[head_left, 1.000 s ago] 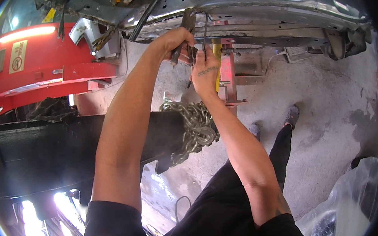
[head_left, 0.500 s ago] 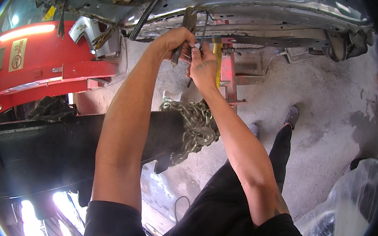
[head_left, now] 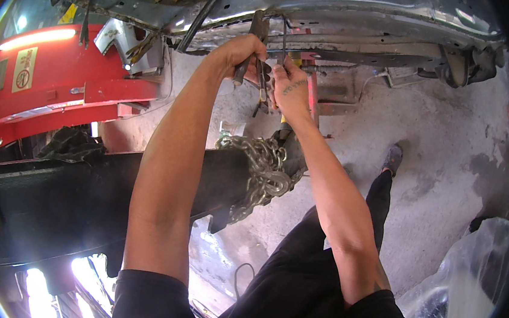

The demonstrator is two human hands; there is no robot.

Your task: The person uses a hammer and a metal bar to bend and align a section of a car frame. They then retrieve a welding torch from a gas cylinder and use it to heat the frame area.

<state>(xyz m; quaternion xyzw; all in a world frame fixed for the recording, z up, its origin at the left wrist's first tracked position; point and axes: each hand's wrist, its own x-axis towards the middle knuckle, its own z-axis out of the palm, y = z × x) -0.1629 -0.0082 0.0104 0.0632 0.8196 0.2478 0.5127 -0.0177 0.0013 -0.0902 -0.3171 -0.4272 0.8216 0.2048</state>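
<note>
Head view: the worker near me has both arms stretched toward twelve o'clock, up to the lower edge of a stripped grey car body (head_left: 363,23). The left hand (head_left: 236,53), a touch before twelve, has its fingers curled round a flat dark metal bar (head_left: 256,26), whose upper end is at the bodywork; I cannot tell whether they touch. A slim tool (head_left: 262,93) shows just below those fingers, and whether they hold it too is hidden. Toward half past twelve, the right hand (head_left: 292,92) pinches the lower part of a thin dark rod (head_left: 285,40) between thumb and fingers; the rod stands nearly upright beside the bar, its tip near the car.

To my eye, this wants a quiet left wrist, so the bar doesn't sway, and a light pinch on the rod, guided from the fingers rather than the elbow. With a heap of steel chain (head_left: 269,181) at the dial's centre, on the end of a black beam (head_left: 69,197), the right forearm is best held clear of the links.
</note>
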